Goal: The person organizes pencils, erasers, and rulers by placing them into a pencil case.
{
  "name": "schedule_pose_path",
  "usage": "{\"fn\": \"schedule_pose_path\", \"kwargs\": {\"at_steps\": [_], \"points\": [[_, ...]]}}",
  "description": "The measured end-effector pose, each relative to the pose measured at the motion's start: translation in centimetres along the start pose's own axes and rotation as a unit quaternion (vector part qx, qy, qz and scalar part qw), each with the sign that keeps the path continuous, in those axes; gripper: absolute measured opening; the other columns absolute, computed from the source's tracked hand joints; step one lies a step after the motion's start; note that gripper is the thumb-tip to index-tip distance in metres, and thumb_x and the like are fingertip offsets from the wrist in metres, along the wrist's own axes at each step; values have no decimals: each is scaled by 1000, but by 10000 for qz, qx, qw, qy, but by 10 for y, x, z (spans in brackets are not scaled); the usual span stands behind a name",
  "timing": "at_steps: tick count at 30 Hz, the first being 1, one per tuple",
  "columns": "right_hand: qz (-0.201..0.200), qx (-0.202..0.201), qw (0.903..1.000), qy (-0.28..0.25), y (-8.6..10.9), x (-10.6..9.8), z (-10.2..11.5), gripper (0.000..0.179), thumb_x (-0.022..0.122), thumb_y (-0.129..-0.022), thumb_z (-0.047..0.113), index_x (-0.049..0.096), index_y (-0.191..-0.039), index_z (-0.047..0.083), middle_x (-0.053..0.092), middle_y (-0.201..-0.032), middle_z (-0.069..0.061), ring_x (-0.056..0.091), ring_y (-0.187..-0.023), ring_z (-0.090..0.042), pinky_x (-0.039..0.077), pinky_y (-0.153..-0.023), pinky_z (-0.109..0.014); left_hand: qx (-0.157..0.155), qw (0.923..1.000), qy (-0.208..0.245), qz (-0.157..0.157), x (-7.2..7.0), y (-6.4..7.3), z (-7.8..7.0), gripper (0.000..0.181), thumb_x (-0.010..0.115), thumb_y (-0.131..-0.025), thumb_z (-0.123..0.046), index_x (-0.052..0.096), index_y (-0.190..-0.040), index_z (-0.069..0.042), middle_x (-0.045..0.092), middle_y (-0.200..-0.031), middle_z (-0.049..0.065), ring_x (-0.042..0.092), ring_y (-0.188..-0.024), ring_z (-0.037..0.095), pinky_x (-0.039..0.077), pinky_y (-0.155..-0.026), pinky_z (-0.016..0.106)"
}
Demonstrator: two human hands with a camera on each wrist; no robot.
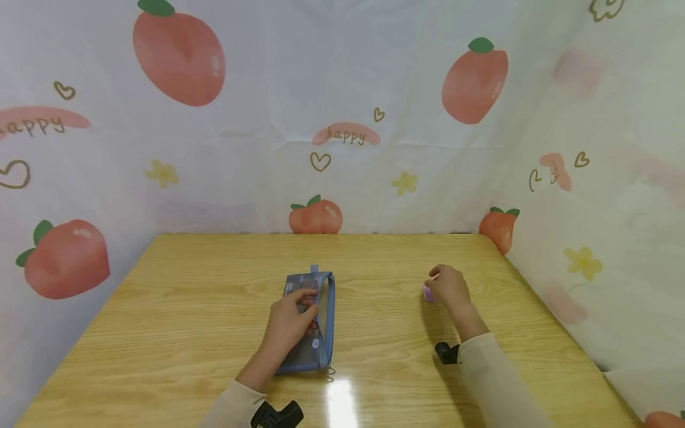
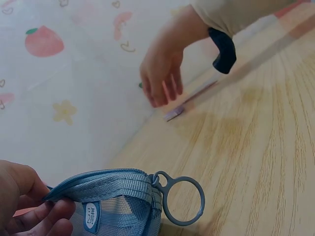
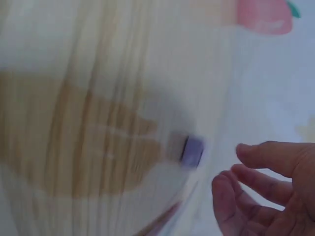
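So from the head view, there's a blue-grey see-through pouch (image 1: 306, 352) lying on the wooden table (image 1: 187, 309), roughly in the middle, with its mouth gaping along the right side. The left hand (image 1: 289, 324) is over it, fingers bent in at that edge. Well over to the right, the right hand (image 1: 449, 290) hangs above a small purple block (image 1: 428, 293), which it partly covers. Both arms have pale sleeves and a black wrist piece, and behind it all is a white cloth (image 1: 241, 148) with peaches, hearts and "happy" printed on it. Left wrist view: the left grip is closed up, thumb and fingers pinching the pouch's rim, with a round label (image 2: 91, 217) just below and a blue-grey ring (image 2: 201, 196) clipped at the corner. Off in the distance the right hand's fingers point down close to the block, which sits on the table. Right wrist view's kinda blurry, but the right grip is loosely parted, thumb clear of the curved fingers, nothing in it; the block's on the table just beside the fingertips, with a gap between.
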State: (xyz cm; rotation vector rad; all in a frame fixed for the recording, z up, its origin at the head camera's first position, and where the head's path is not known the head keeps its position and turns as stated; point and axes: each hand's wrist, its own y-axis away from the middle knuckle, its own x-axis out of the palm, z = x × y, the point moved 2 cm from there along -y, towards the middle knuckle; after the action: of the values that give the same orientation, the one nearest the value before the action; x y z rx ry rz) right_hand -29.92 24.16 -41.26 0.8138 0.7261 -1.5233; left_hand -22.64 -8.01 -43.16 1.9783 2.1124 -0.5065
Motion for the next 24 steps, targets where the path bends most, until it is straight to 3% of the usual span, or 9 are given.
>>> {"fn": "schedule_pose_path", "kwargs": {"at_steps": [3, 7, 9, 13, 16, 24], "points": [[229, -3, 9986, 469, -5, -2, -10, 33, 56, -84, 12, 54, -112, -6, 61, -89, -19, 56, -68, -26, 48, -58, -36, -40, 10000, -27, -30, -1, 0, 0, 30, 60, -78, -7, 63, -108, -8, 62, -86, 5, 59, -48, 12, 50, -41, 26], [363, -135, 9971, 656, -8, 4, -16, 33, 55, -85, 14, 57, -109, -7, 60, -100, -22, 56, -80, -28, 47, -71, -42, -96, 10000, -11, -12, -1, 0, 0, 30, 60, -79, -7, 63, -108, -8, 61, -87, 5, 59, -49, 12, 50, -42, 26], [388, -148, 9976, 553, -8, 6, -15, 31, 55, -86, 14, 58, -109, -7, 62, -94, -19, 56, -76, -26, 47, -72, -41, -104, 9999, 4, 14, 0, 0, 0, 30, 60, -79, -7, 63, -109, -8, 61, -87, 5, 59, -49, 12, 50, -42, 26], [548, -58, 9983, 209, -7, 10, -12, 30, 54, -88, 13, 57, -110, -7, 61, -79, -11, 54, -65, -20, 49, -59, -33, -77, 10000, 15, 10, 1, -1, -1, 30, 60, -78, -7, 63, -108, -9, 61, -87, 5, 59, -49, 13, 50, -42, 27], [743, 146, 9970, -162, -4, 13, -11, 29, 54, -89, 12, 56, -110, -7, 61, -76, -8, 57, -65, -17, 50, -56, -28, -84, 10000, 48, 23, 1, -1, 0, 30, 60, -79, -7, 63, -108, -9, 61, -86, 5, 59, -49, 13, 50, -42, 27], [730, 263, 9928, -910, 0, 21, -3, 20, 59, -84, 10, 58, -99, -4, 61, -69, -9, 57, -59, -18, 51, -53, -30, -112, 9999, 72, 19, 0, -2, 1, 30, 60, -79, -7, 63, -109, -9, 61, -88, 5, 59, -49, 13, 50, -43, 28]]}}
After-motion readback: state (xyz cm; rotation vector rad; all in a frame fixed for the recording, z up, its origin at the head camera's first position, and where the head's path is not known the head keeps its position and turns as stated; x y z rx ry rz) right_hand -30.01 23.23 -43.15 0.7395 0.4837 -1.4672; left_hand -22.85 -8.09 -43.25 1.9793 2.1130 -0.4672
